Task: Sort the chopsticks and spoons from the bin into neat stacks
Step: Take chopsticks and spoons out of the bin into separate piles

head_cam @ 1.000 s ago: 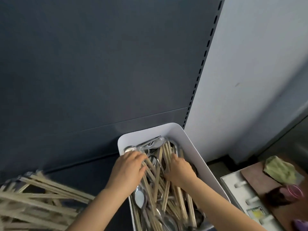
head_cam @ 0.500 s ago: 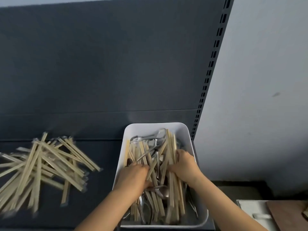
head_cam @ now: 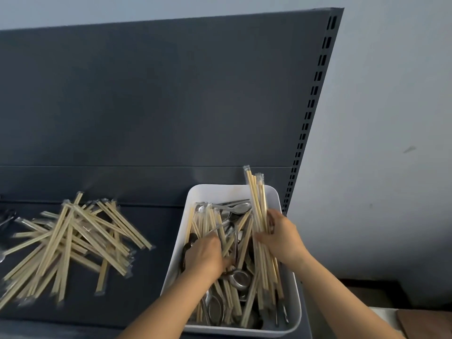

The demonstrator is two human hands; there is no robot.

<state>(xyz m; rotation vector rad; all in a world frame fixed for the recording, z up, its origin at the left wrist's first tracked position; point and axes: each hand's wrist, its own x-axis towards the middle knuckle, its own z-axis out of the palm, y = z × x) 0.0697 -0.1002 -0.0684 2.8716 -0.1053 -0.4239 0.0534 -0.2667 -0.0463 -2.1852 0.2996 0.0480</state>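
A white bin on the dark shelf holds a jumble of wrapped wooden chopsticks and metal spoons. My right hand grips a bundle of chopsticks, its far ends raised above the bin's back rim. My left hand is down in the bin's middle, fingers curled among chopsticks and spoons; what it holds is hidden. A loose heap of wrapped chopsticks lies on the shelf to the left of the bin.
The dark shelf has a tall dark back panel behind it. A few metal utensils show at the far left edge. A pale wall stands to the right, and a brown board corner sits at bottom right.
My right hand has gathered a bundle of chopsticks and lifted its far ends above the bin's rim. My left hand stays in the bin. The camera has tilted, showing more of the shelf.
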